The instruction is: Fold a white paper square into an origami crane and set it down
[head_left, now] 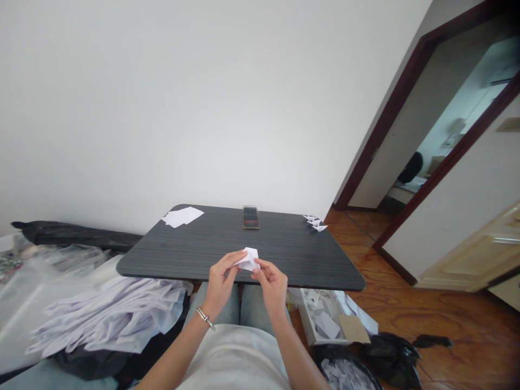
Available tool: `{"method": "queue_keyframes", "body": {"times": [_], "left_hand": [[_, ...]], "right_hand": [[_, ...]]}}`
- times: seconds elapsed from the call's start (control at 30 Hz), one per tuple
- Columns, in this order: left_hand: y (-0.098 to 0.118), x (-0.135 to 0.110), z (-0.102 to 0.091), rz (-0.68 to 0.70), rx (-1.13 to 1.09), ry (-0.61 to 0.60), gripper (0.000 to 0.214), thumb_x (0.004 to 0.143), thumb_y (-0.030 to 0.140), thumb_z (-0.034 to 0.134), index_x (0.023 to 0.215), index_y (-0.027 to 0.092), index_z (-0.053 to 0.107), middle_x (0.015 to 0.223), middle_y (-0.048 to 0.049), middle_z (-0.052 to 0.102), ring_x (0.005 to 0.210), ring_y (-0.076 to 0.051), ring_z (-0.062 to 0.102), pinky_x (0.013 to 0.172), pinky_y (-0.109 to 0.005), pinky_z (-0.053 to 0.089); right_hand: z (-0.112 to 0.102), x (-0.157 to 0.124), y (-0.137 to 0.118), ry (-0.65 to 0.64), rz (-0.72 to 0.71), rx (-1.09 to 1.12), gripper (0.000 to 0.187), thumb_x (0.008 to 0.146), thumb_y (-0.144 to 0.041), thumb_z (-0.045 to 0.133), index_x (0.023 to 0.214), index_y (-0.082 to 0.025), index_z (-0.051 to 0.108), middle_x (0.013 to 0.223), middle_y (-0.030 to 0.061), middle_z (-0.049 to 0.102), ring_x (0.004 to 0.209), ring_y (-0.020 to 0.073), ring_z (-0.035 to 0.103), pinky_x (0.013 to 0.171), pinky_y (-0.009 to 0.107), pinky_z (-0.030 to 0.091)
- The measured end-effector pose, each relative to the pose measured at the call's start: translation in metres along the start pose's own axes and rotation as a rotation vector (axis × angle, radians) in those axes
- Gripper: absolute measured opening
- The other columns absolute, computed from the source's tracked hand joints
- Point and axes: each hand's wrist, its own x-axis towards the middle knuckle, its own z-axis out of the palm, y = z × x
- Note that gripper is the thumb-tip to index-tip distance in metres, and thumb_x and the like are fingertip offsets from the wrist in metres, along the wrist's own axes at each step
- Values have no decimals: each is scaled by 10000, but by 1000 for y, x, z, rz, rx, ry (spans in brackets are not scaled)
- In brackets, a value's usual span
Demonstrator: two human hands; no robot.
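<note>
Between my two hands is a small piece of folded white paper (249, 258), held just above the near edge of the dark table (203, 244). My left hand (222, 273) pinches its left side, with a metal bracelet (205, 318) on that wrist. On the right side, my right hand (271, 280) grips the paper between thumb and fingers. Part of the paper is covered by the fingertips. At the table's far left lie several white paper sheets (183, 216). Several small folded paper pieces (316, 222) sit at the far right.
A phone (251, 217) lies at the table's back middle, by the wall. White cloth-like folds (109, 314) are heaped on the left. Below right stand an open box (320, 319) with papers and a black bag (345, 368) of paper pieces. A doorway (422, 135) opens at right.
</note>
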Motion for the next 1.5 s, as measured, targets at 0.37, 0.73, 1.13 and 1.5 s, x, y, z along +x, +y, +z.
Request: {"method": "queue_keyframes", "body": {"times": [0.37,0.73,1.13,1.5], "left_hand": [[1,-1,-1,10,-6,-11,310,797,143,451,1057,192,612,1084,-75,606,908,-181,576,716,-276,488],[4,-3,-6,-76,-259,-129,396,801,219,402,1177,169,515,1208,-103,512,1027,-242,508,745,-325,486],[18,4,1,-135,-78,-69,342,771,264,549,1101,170,558,1126,-100,567,1032,-220,526,876,-328,422],[24,5,-1,-116,-9,-37,310,785,219,516,1080,157,587,1113,-90,601,1018,-208,550,898,-333,416]], "right_hand": [[2,-1,-7,32,33,24,236,646,-246,674,857,-143,669,731,47,704,684,186,647,583,274,528],[-4,1,0,40,-46,-83,214,668,-260,661,849,-149,684,737,53,709,678,193,652,629,295,526],[-2,-5,-4,53,-294,-346,197,726,-302,605,856,-186,697,832,66,701,737,194,645,644,291,534],[-3,-7,-8,46,-335,-383,157,732,-250,607,851,-196,694,838,62,693,736,194,635,614,284,517]]}}
